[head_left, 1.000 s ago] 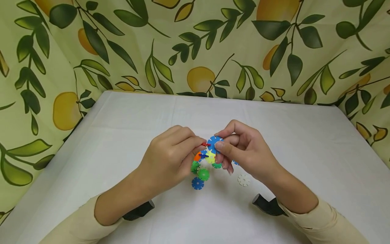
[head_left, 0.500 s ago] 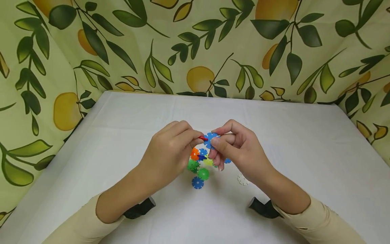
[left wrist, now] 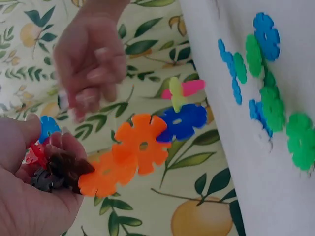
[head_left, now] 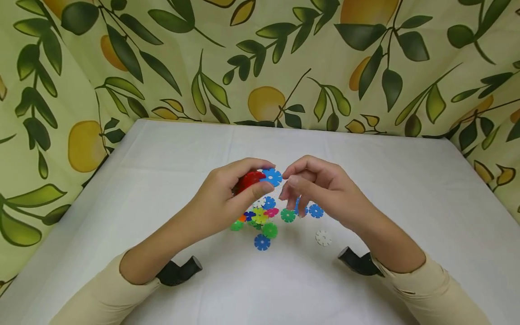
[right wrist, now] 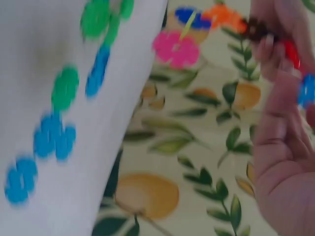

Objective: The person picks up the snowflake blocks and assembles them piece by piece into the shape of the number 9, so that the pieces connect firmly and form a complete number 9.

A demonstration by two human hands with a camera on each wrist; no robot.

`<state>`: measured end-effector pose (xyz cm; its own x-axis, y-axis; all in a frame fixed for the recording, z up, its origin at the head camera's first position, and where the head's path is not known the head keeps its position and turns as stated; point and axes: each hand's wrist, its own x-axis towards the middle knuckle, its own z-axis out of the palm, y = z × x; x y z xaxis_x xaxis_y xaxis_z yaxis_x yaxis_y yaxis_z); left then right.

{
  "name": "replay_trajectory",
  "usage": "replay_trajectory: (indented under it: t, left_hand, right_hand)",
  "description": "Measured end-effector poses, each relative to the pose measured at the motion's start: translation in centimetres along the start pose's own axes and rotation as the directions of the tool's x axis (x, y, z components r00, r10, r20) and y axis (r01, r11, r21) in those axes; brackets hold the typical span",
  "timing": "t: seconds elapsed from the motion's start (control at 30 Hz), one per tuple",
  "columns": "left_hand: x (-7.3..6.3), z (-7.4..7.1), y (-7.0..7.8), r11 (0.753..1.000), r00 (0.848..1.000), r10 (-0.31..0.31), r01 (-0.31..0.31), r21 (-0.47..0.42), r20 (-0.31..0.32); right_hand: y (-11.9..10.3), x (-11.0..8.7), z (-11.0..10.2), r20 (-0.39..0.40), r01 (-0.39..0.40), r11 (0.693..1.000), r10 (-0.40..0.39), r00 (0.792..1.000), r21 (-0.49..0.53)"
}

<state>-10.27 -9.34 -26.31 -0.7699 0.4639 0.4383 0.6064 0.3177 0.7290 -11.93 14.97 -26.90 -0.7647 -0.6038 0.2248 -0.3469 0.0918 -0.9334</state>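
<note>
My left hand (head_left: 221,203) grips a chain of slotted plastic discs. At its upper end, a light blue disc (head_left: 271,178) joins a red disc (head_left: 249,180) between thumb and fingers. The left wrist view shows the chain running on through a black disc (left wrist: 47,180), a brown disc (left wrist: 71,169), orange discs (left wrist: 142,145), a dark blue disc (left wrist: 183,122), a yellow disc (left wrist: 176,94) and a pink disc (right wrist: 176,48). Just right of the light blue disc, my right hand (head_left: 325,192) holds nothing, its fingers loosely bent and the index fingertip close to that disc.
Loose discs lie on the white tabletop (head_left: 292,280) under the hands: a green disc (head_left: 270,230), a blue disc (head_left: 262,242), a white disc (head_left: 323,238) and several others. A patterned curtain (head_left: 260,58) hangs behind the table. Black wrist mounts (head_left: 178,271) show below both forearms.
The light blue disc was held by my right hand against the red disc; now it stays on the chain in my left hand. The left hand has turned, and the right has let go.
</note>
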Motion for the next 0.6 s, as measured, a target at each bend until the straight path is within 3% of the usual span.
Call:
replay_trajectory:
  t: [0.03,0.07,0.1,0.17,0.23,0.33,0.47,0.6]
  left_hand:
    - [0.0,-0.2,0.0,1.0,1.0,-0.028,0.028,-0.002,-0.004]
    - [0.0,-0.5,0.1,0.999,0.999,-0.053,0.053,-0.009,-0.01]
    - [0.0,-0.7,0.1,0.997,0.997,-0.071,0.071,-0.012,-0.021]
    - [0.0,-1.2,0.3,0.996,0.995,-0.084,0.084,-0.016,-0.047]
    - [0.0,-1.6,0.5,0.997,0.994,-0.074,0.073,-0.015,-0.077]
    - [-0.1,-2.1,0.7,0.999,0.993,-0.043,0.044,-0.001,-0.112]
    - [0.0,-2.3,0.8,1.0,0.992,-0.006,0.006,-0.002,-0.124]
    - [0.1,-2.2,0.7,1.0,0.994,0.006,-0.008,-0.018,-0.113]
  right_hand:
    - [0.2,0.1,-0.3,0.017,-0.017,0.991,0.02,1.0,-0.136]
    - [0.4,0.2,-0.7,0.037,-0.039,0.962,0.051,0.998,-0.272]
    - [0.7,0.3,-0.9,0.05,-0.068,0.912,0.096,0.994,-0.404]
    - [1.5,0.5,-1.2,0.06,-0.125,0.771,0.206,0.977,-0.624]
    - [2.3,0.8,-1.2,0.056,-0.177,0.646,0.323,0.945,-0.743]
    - [3.5,1.1,-1.0,0.04,-0.226,0.534,0.44,0.897,-0.815]
    - [4.8,1.3,-0.9,0.045,-0.222,0.483,0.482,0.875,-0.847]
    - [5.4,1.3,-1.0,0.056,-0.21,0.483,0.479,0.876,-0.85]
